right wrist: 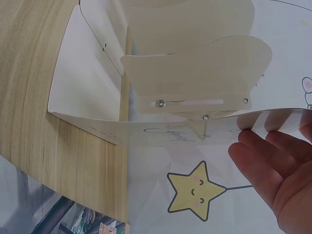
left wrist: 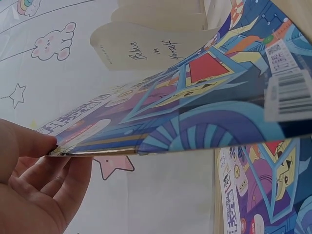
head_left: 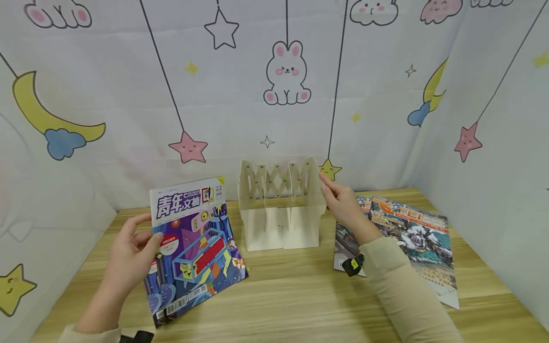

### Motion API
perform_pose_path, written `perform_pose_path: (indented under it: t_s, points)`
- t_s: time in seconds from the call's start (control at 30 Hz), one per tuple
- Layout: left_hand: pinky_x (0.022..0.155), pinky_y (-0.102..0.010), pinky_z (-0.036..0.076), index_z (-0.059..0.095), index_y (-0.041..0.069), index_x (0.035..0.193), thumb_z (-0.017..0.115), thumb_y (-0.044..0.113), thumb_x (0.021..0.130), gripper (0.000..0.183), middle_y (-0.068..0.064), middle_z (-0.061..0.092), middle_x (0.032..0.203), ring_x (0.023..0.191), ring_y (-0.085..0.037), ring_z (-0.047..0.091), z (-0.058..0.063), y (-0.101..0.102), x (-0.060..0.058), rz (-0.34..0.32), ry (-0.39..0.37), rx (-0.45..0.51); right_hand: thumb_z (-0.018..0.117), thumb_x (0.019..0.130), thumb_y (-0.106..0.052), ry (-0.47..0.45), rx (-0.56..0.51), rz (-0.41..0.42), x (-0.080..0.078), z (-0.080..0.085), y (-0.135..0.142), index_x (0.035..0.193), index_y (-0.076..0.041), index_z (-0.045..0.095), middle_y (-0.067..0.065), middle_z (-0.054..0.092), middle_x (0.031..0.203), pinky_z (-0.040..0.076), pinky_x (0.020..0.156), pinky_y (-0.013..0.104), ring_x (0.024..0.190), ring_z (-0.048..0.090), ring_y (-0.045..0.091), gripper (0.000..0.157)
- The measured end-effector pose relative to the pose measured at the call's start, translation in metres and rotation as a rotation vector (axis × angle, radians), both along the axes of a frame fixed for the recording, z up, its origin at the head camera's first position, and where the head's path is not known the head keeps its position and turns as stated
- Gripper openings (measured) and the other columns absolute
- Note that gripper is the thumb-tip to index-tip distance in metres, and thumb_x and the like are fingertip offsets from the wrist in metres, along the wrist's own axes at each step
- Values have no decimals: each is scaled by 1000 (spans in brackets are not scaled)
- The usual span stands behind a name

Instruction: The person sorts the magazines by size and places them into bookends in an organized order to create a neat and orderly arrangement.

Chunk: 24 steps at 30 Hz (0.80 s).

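Observation:
My left hand pinches the left edge of a magazine with a purple and blue cover, thumb on the front. In the left wrist view, the magazine slants upright, and a second similar cover shows below it. A cream expandable book rack with upright dividers stands at the back of the table. My right hand touches the rack's right side panel from outside. In the right wrist view, the fingertips rest against that panel, which bears handwriting-style lettering; the thumb is mostly out of frame.
Two overlapping magazines lie on the right of the wooden table, partly under my right forearm. A white curtain with printed rabbits, stars and moons hangs behind the rack and along both sides.

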<state>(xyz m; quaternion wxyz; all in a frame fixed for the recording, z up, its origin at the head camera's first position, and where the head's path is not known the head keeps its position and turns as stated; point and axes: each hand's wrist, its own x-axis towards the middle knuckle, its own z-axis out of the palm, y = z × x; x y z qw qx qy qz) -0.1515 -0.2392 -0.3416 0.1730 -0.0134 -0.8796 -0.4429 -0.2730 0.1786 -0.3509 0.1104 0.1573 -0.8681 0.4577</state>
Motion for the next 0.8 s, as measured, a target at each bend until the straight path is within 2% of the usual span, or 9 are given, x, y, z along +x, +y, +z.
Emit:
perform_pose_path:
  t_s: [0.17, 0.37, 0.6, 0.8]
  points:
    - [51, -28, 54, 33, 5, 139, 48, 17, 99, 44, -30, 65, 105, 63, -6, 62, 3, 2, 3, 6, -3, 1, 38, 103, -32, 0, 0, 1, -1, 0, 0, 146, -18, 37, 2, 42, 54, 35, 40, 29, 41, 33, 12, 45]
    - [48, -28, 52, 36, 4, 135, 49, 12, 97, 41, -29, 67, 101, 61, -5, 61, 5, 5, 5, 3, 44, -7, 38, 103, -34, -10, 0, -7, -1, 0, -1, 146, -20, 37, 2, 41, 54, 35, 40, 29, 41, 33, 12, 45]
    - [50, -25, 53, 36, 4, 136, 51, 10, 96, 43, -30, 66, 104, 64, -1, 61, 5, 10, 7, -3, 51, 8, 37, 103, -34, -14, -3, -4, -1, -1, 0, 146, -22, 36, 2, 40, 53, 35, 40, 29, 40, 33, 12, 45]
    - [51, -23, 53, 38, 4, 135, 51, 8, 96, 41, -29, 66, 104, 66, 1, 62, 8, 13, 11, -10, 87, -7, 37, 103, -34, -11, 0, -2, 0, 0, -1, 146, -22, 36, 1, 39, 52, 35, 40, 29, 40, 32, 11, 45]
